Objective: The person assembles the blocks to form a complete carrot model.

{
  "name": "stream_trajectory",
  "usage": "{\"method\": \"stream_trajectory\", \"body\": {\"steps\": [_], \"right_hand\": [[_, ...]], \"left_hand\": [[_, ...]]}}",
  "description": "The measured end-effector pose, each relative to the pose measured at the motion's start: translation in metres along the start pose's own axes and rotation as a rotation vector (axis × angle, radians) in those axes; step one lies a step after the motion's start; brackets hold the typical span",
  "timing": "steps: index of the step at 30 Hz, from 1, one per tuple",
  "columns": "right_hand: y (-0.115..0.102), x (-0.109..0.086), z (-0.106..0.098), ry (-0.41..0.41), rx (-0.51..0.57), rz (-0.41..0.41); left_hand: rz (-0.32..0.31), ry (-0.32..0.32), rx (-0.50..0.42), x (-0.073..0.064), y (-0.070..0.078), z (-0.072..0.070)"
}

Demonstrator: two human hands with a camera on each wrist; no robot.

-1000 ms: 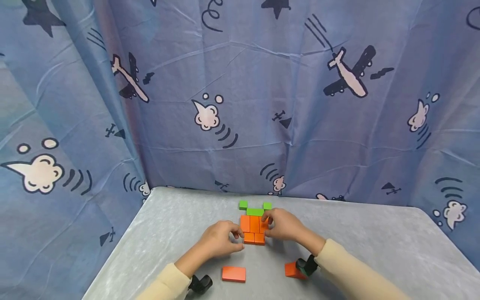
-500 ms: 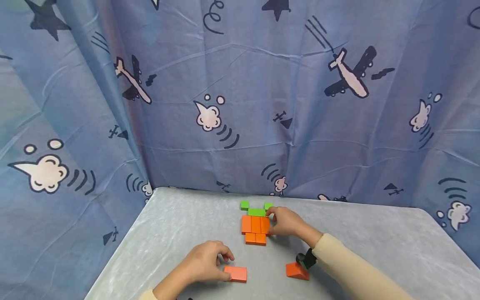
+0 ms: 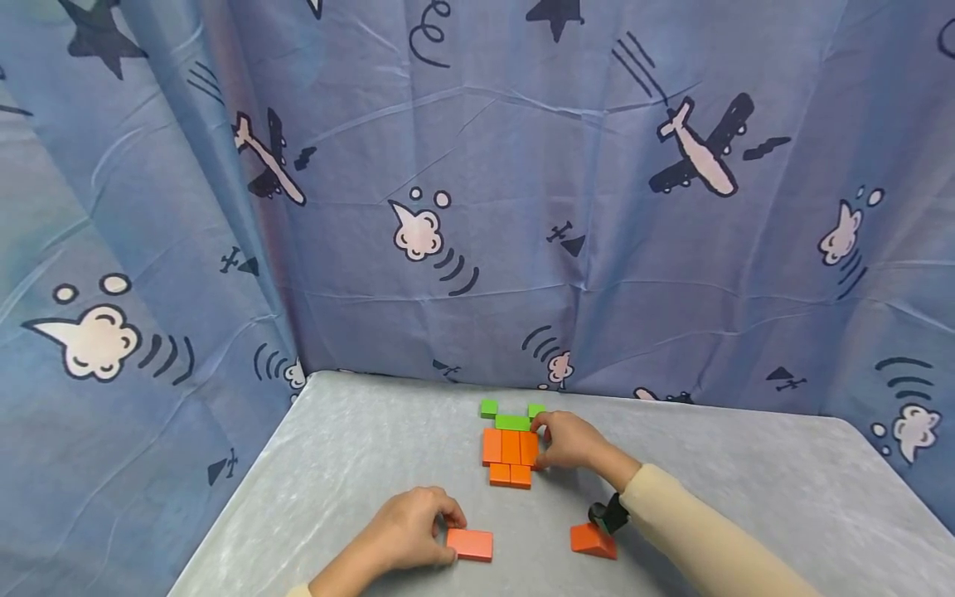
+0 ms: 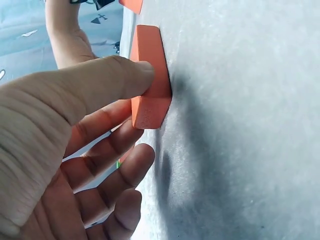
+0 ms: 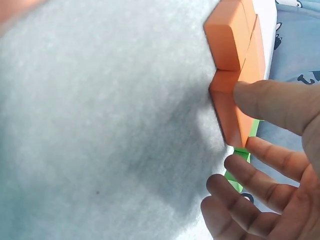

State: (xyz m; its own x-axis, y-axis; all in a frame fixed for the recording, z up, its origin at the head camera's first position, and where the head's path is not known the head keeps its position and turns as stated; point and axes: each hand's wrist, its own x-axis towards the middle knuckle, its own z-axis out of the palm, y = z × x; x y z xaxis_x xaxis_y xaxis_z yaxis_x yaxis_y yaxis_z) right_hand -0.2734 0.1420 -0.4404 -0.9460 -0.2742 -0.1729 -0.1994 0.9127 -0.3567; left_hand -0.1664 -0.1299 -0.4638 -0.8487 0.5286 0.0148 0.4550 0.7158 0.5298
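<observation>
My left hand [image 3: 410, 526] pinches a red-orange rectangular block [image 3: 473, 543] lying on the table. In the left wrist view its thumb lies along the near long side and the index finger is behind the block, while the other fingers curl loosely below. My right hand [image 3: 573, 439] spans the rightmost orange block [image 3: 529, 448] of a flat figure. The right wrist view has the thumb on that block's near end and the index fingertip at its far end. Several orange blocks [image 3: 511, 474] and a green bar [image 3: 512, 423] adjoin it.
Two small green cubes, one at the figure's upper left [image 3: 488, 409] and one at its upper right, stand behind the bar. An orange wedge block [image 3: 593, 541] lies below my right wrist. The grey table [image 3: 358, 448] ends at a patterned blue curtain [image 3: 477, 249].
My left hand has moved from the figure's left side down toward me and taken hold of the red-orange block. The right hand stays at the figure's right edge.
</observation>
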Motion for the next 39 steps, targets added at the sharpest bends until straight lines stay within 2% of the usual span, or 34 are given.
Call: {"method": "stream_trajectory", "body": {"steps": [6,10,18,25,34,39], "right_hand": [[0.001,0.003,0.001,-0.001,0.007,0.016],[0.000,0.003,0.002,-0.004,0.012,0.026],[-0.002,0.002,0.002,-0.010,-0.001,0.026],[-0.002,0.002,0.001,-0.005,0.010,0.026],[-0.003,0.002,0.001,0.001,0.018,0.008],[-0.003,0.001,0.001,0.003,0.020,0.010]], "left_hand": [[0.026,0.010,0.011,0.007,0.002,0.001],[0.033,0.040,0.021,0.014,0.005,0.003],[0.027,0.112,0.022,0.037,0.010,0.009],[0.033,0.142,0.052,0.054,0.012,0.017],[0.063,0.177,0.125,0.063,0.013,0.021],[0.053,0.173,0.102,0.065,0.012,0.022]]}}
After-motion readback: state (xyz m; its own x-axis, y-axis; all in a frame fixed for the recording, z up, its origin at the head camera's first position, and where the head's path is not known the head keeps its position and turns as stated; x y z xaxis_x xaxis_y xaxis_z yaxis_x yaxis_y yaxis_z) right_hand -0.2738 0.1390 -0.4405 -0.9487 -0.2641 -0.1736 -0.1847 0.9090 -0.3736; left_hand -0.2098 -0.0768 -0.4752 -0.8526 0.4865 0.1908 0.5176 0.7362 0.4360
